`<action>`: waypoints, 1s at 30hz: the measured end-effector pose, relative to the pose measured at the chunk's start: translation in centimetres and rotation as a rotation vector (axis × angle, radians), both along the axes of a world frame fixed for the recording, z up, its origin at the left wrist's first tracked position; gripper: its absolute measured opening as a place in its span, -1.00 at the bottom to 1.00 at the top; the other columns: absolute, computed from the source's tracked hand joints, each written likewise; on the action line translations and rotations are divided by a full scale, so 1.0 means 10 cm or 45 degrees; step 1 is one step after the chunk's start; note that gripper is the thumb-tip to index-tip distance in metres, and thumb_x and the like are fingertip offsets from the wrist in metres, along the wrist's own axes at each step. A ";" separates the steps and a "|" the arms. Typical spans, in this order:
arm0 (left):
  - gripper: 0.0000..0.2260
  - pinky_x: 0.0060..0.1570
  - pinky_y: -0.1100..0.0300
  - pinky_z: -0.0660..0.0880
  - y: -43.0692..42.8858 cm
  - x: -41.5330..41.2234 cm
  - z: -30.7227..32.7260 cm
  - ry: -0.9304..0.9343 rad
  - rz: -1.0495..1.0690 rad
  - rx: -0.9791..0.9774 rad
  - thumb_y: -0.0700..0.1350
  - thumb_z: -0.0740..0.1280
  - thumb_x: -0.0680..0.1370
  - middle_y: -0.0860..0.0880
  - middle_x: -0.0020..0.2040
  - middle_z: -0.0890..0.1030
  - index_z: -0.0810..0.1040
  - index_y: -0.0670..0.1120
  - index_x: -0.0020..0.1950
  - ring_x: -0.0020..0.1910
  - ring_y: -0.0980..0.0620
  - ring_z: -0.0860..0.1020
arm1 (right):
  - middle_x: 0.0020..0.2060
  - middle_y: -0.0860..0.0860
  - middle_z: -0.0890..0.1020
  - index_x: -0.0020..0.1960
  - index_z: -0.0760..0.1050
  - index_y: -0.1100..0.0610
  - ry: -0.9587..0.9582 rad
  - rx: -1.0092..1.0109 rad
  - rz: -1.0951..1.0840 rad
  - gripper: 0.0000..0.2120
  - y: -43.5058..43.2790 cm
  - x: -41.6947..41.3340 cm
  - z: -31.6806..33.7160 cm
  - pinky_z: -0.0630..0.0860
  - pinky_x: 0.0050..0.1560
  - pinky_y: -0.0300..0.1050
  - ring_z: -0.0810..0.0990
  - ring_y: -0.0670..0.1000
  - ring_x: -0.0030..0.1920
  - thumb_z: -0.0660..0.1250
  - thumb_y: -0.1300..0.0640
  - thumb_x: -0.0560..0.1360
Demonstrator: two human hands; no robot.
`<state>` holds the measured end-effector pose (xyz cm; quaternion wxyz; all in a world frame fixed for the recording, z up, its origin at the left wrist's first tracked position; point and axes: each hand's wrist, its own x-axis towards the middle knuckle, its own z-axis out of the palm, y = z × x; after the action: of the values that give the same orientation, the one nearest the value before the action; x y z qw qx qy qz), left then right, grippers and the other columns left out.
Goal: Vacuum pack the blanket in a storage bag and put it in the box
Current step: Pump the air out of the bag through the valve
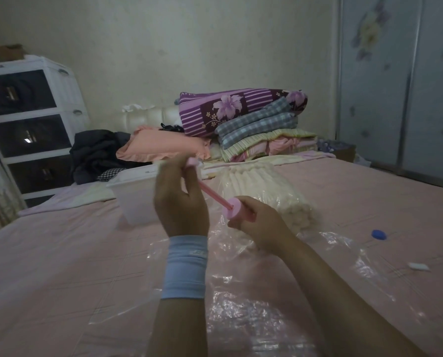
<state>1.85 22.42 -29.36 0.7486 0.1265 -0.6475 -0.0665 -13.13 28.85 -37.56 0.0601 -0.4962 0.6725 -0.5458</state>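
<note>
left hand (pixel 180 204): raised, grips pump (pixel 231 209) rod | right hand (pixel 257 224): lower, grips pump barrel

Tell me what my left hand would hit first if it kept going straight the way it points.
Likely the peach pillow. Your left hand, gripping the pump handle, points forward past the clear box; depth is unclear from this one view.

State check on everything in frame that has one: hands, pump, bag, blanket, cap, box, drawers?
left hand: grips the pump handle
right hand: grips the pump barrel
pump: plunger rod drawn out
blanket: folded, inside the storage bag
storage bag: slack and crinkled, lying on the bed
blue cap: off, loose on the bed
box: open, no lid on
drawer unit: drawers shut
</note>
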 end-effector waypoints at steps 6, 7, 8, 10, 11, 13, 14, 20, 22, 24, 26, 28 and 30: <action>-0.87 -0.02 0.03 0.55 -0.08 -0.30 -0.57 -0.523 -0.215 0.352 -0.10 0.32 0.58 0.08 -0.06 0.64 0.65 -0.02 0.05 -0.10 0.11 0.57 | 0.03 -0.23 0.67 0.23 0.55 -0.21 0.023 -0.045 0.019 -0.61 -0.01 0.05 0.00 0.58 0.11 -0.09 0.62 -0.19 0.03 0.52 -0.09 0.43; -0.88 -0.04 0.06 0.56 -0.06 -0.27 -0.50 -0.465 -0.189 0.298 -0.11 0.31 0.58 0.06 -0.08 0.64 0.64 -0.04 0.03 -0.12 0.11 0.57 | 0.03 -0.21 0.67 0.23 0.54 -0.21 0.024 -0.048 0.011 -0.60 -0.01 0.05 0.00 0.58 0.11 -0.07 0.62 -0.16 0.04 0.52 -0.08 0.43; -0.89 -0.05 0.13 0.56 -0.03 -0.23 -0.38 -0.369 -0.154 0.221 -0.14 0.31 0.58 0.05 -0.09 0.64 0.64 -0.07 0.02 -0.14 0.12 0.56 | 0.02 -0.20 0.67 0.22 0.54 -0.20 0.029 -0.046 -0.002 -0.59 -0.01 0.04 -0.01 0.57 0.12 -0.06 0.62 -0.14 0.03 0.54 -0.06 0.41; -0.88 -0.04 0.32 0.50 0.02 -0.10 -0.11 -0.120 -0.064 0.092 -0.19 0.30 0.59 0.04 -0.08 0.61 0.62 -0.15 0.04 -0.12 0.15 0.54 | -0.01 -0.19 0.66 0.21 0.54 -0.19 0.022 -0.033 -0.013 -0.57 -0.01 0.01 -0.01 0.55 0.11 -0.11 0.60 -0.15 0.02 0.55 -0.02 0.39; -0.88 -0.02 0.36 0.47 0.03 -0.03 0.00 -0.011 -0.016 0.043 -0.19 0.29 0.61 0.05 -0.06 0.59 0.61 -0.17 0.06 -0.08 0.16 0.53 | -0.02 -0.20 0.66 0.21 0.54 -0.18 0.018 -0.026 -0.010 -0.57 -0.01 0.00 -0.01 0.54 0.09 -0.14 0.59 -0.18 0.01 0.56 -0.01 0.39; -0.86 0.05 0.35 0.46 0.01 0.08 0.14 0.126 0.047 -0.017 -0.18 0.28 0.62 0.05 -0.01 0.57 0.60 -0.19 0.08 -0.01 0.14 0.54 | -0.02 -0.22 0.65 0.22 0.54 -0.17 0.023 -0.014 -0.002 -0.57 -0.01 0.00 -0.01 0.53 0.09 -0.17 0.58 -0.19 0.01 0.56 -0.01 0.40; -0.85 0.07 0.33 0.47 -0.01 0.09 0.15 0.148 0.056 -0.026 -0.17 0.27 0.63 0.03 0.01 0.58 0.60 -0.20 0.08 0.02 0.12 0.55 | -0.01 -0.22 0.64 0.22 0.54 -0.17 0.027 -0.011 0.000 -0.57 -0.01 0.00 -0.02 0.53 0.09 -0.16 0.58 -0.18 0.01 0.56 -0.01 0.40; -0.84 0.07 0.03 0.57 -0.10 -0.22 -0.46 -0.386 -0.146 0.197 -0.17 0.30 0.60 0.01 0.06 0.64 0.61 -0.07 0.14 0.02 0.07 0.60 | 0.06 -0.21 0.65 0.26 0.52 -0.20 0.074 -0.014 -0.010 -0.56 -0.04 0.04 -0.02 0.55 0.09 -0.12 0.60 -0.17 0.04 0.53 -0.06 0.42; -0.83 0.07 -0.01 0.56 -0.12 -0.27 -0.57 -0.579 -0.178 0.300 -0.11 0.31 0.59 0.03 0.07 0.66 0.63 -0.01 0.14 0.02 0.03 0.60 | 0.08 -0.22 0.65 0.28 0.51 -0.22 0.075 -0.032 -0.001 -0.56 -0.04 0.06 -0.02 0.56 0.10 -0.11 0.61 -0.18 0.06 0.52 -0.07 0.43; -0.84 0.02 0.00 0.58 -0.10 -0.23 -0.45 -0.599 -0.111 0.230 -0.10 0.31 0.58 0.02 0.03 0.67 0.64 -0.01 0.11 -0.03 0.02 0.61 | 0.07 -0.21 0.66 0.28 0.51 -0.20 0.075 -0.037 -0.026 -0.56 -0.03 0.04 -0.02 0.55 0.10 -0.12 0.61 -0.17 0.05 0.52 -0.06 0.43; -0.85 -0.01 0.05 0.60 -0.04 -0.11 -0.19 -0.403 -0.055 0.078 -0.16 0.32 0.59 -0.02 0.00 0.67 0.63 -0.08 0.11 -0.06 0.02 0.62 | 0.03 -0.20 0.66 0.26 0.53 -0.17 0.051 -0.039 -0.046 -0.55 -0.01 0.01 -0.01 0.53 0.06 -0.19 0.60 -0.18 0.02 0.54 -0.03 0.41; -0.85 0.04 0.16 0.57 0.01 0.03 0.06 -0.112 0.023 -0.026 -0.20 0.31 0.60 -0.03 0.02 0.66 0.62 -0.15 0.13 -0.01 0.05 0.61 | 0.00 -0.20 0.65 0.24 0.55 -0.17 0.013 -0.036 -0.032 -0.56 0.01 -0.01 0.00 0.48 0.00 -0.29 0.58 -0.22 0.01 0.56 0.00 0.40; -0.85 0.11 0.22 0.52 0.03 0.12 0.19 0.100 0.097 -0.064 -0.20 0.29 0.62 -0.02 0.05 0.63 0.61 -0.18 0.13 0.05 0.06 0.59 | 0.02 -0.21 0.65 0.24 0.55 -0.17 0.014 -0.023 -0.016 -0.55 0.01 -0.01 -0.01 0.48 0.02 -0.29 0.58 -0.22 0.02 0.56 -0.01 0.40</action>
<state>3.05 22.70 -27.48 0.7784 0.1295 -0.6137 -0.0266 -13.20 28.98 -37.70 0.0485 -0.4954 0.6711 -0.5494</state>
